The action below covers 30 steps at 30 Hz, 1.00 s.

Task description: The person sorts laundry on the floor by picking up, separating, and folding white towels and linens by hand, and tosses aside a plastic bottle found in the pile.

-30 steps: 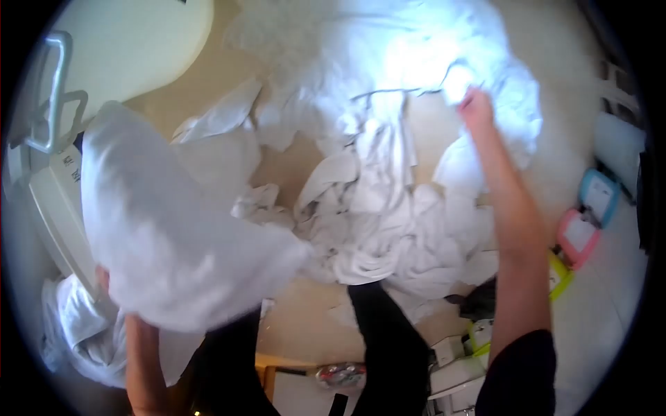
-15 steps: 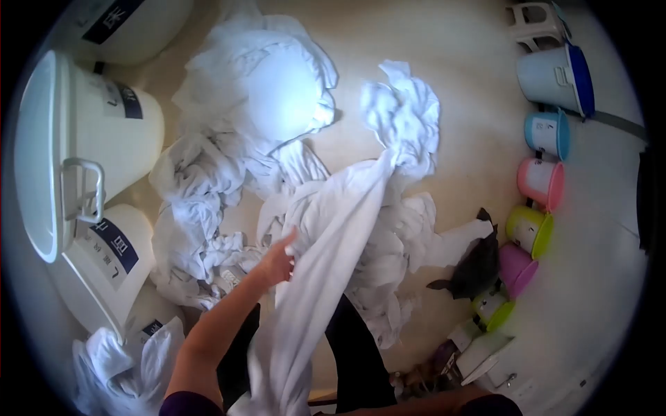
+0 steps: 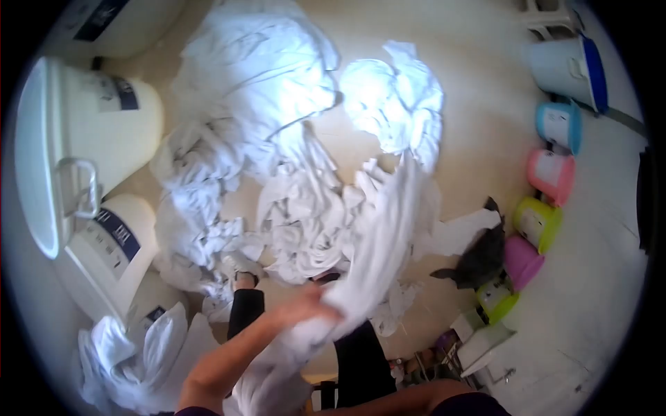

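A long white cloth (image 3: 385, 232) stretches from a heap on the floor up towards my lap. My left hand (image 3: 309, 308), blurred by motion, is closed across it, and the cloth bends and bunches there. Below that hand, more of the same cloth gathers over my legs at the bottom of the view. My right forearm (image 3: 416, 400) crosses the lower edge; the right hand itself does not show. In front of my feet lies a crumpled pile of white cloths (image 3: 302, 215). Another white bundle (image 3: 388, 97) lies further off, at the stretched cloth's far end.
Large white tubs (image 3: 118, 145) with dark labels stand on the left. White fabric (image 3: 132, 353) hangs at lower left. On the right stand a blue-rimmed bucket (image 3: 565, 66), several small coloured buckets (image 3: 548, 173) and a dark bag (image 3: 479, 260). A larger white heap (image 3: 257, 62) lies at the back.
My left hand has moved right and down onto the cloth, from beside it. The stretched cloth has swung right and drawn nearer, uncovering more of the pile and my foot.
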Each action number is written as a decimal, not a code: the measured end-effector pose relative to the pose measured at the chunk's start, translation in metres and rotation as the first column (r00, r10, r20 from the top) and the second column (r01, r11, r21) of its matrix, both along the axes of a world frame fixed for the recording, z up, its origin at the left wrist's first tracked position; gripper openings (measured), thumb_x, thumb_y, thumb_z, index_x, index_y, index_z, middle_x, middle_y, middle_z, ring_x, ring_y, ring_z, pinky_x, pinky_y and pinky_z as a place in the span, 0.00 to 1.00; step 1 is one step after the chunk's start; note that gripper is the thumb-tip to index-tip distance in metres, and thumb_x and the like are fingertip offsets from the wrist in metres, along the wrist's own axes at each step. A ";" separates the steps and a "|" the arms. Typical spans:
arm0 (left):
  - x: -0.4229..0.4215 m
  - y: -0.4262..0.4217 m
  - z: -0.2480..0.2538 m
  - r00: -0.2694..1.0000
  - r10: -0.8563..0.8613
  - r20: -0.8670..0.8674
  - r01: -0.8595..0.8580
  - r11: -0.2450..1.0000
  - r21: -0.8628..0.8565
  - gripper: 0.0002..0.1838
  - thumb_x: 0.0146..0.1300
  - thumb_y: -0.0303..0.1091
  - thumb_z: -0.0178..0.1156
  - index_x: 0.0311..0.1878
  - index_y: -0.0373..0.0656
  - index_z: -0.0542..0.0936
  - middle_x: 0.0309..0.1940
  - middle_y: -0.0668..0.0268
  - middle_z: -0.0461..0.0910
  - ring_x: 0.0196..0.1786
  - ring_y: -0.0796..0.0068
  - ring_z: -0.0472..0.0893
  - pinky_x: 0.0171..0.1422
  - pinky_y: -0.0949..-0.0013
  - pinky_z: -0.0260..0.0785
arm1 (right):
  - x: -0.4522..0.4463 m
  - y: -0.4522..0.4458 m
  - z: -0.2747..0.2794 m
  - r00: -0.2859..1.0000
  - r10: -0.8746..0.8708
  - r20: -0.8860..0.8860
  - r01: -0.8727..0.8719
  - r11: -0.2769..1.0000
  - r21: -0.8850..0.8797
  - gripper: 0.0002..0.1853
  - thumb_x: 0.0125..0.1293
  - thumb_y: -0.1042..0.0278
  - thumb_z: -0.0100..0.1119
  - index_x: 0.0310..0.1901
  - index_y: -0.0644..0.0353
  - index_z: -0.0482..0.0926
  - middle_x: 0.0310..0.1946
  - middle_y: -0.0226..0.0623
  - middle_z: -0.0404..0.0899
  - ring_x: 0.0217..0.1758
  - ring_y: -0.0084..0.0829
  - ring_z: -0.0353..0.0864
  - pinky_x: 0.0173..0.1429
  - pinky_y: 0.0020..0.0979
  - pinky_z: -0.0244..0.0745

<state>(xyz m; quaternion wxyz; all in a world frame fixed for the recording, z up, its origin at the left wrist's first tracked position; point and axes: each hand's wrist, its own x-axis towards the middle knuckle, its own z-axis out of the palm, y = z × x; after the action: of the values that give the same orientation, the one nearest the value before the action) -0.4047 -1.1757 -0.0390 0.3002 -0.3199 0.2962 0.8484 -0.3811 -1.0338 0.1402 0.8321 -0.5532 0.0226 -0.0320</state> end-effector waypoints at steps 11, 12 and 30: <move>0.149 0.082 0.032 0.933 0.183 0.310 -0.243 0.955 0.168 0.33 0.55 0.39 0.67 0.61 0.31 0.73 0.52 0.59 0.79 0.56 0.72 0.75 0.64 0.72 0.63 | -0.267 -0.215 -0.425 -0.358 -0.598 -0.717 0.805 0.192 -0.562 0.39 0.58 0.52 0.68 0.66 0.66 0.64 0.64 0.45 0.68 0.65 0.38 0.69 0.67 0.34 0.65; 0.139 0.071 0.026 0.871 0.255 0.420 -0.343 0.927 0.150 0.30 0.55 0.37 0.67 0.59 0.32 0.75 0.50 0.59 0.80 0.55 0.72 0.76 0.63 0.71 0.63 | -0.283 -0.235 -0.478 -0.516 -0.530 -0.673 0.649 0.272 -0.711 0.45 0.56 0.49 0.69 0.69 0.67 0.60 0.67 0.48 0.64 0.69 0.41 0.66 0.70 0.36 0.62; 0.201 0.035 0.050 0.459 0.839 0.291 -0.736 0.543 -0.404 0.31 0.73 0.45 0.51 0.73 0.42 0.60 0.68 0.60 0.66 0.64 0.65 0.71 0.70 0.66 0.61 | -0.143 -0.047 -0.023 0.572 -0.482 -0.664 0.805 0.484 0.342 0.12 0.67 0.69 0.54 0.49 0.62 0.78 0.37 0.35 0.82 0.42 0.26 0.80 0.53 0.30 0.73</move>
<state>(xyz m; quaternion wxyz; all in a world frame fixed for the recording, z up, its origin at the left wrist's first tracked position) -0.2037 -1.1412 0.0110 -0.1069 -0.6391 0.1264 0.7511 -0.5236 -1.0810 0.1177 0.8481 -0.1848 0.4517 -0.2064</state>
